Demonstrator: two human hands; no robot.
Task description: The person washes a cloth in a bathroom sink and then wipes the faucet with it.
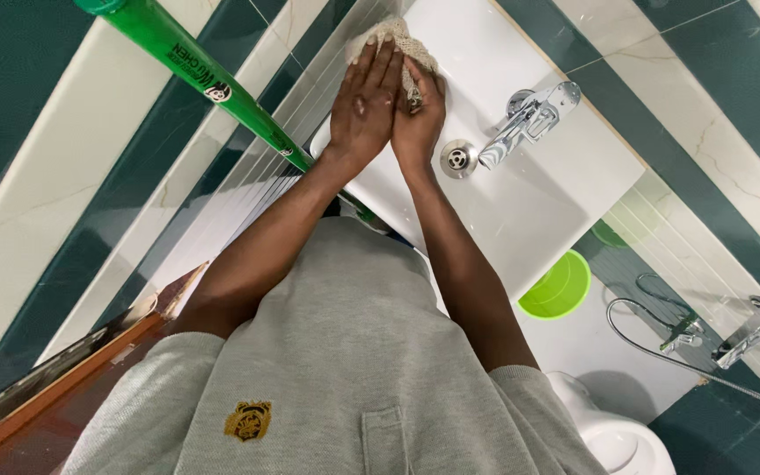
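Both my hands meet over the white washbasin (529, 211), pressed together around a beige knitted cloth (386, 33). My left hand (362, 98) lies flat on top of the cloth with its fingers stretched out. My right hand (419, 123) curls around the cloth from the side. The cloth bunches out past my fingertips, against the basin's rim. The round metal drain (457, 158) sits just right of my right wrist. No water shows running from the chrome tap (529, 119).
A green pole handle (195, 66) crosses in front of the tiled wall at the left, ending near my left forearm. A green bucket (558, 286) stands under the basin. A white toilet (613, 435), a shower hose with wall taps (749, 339) and a wooden door (63, 378) are nearby.
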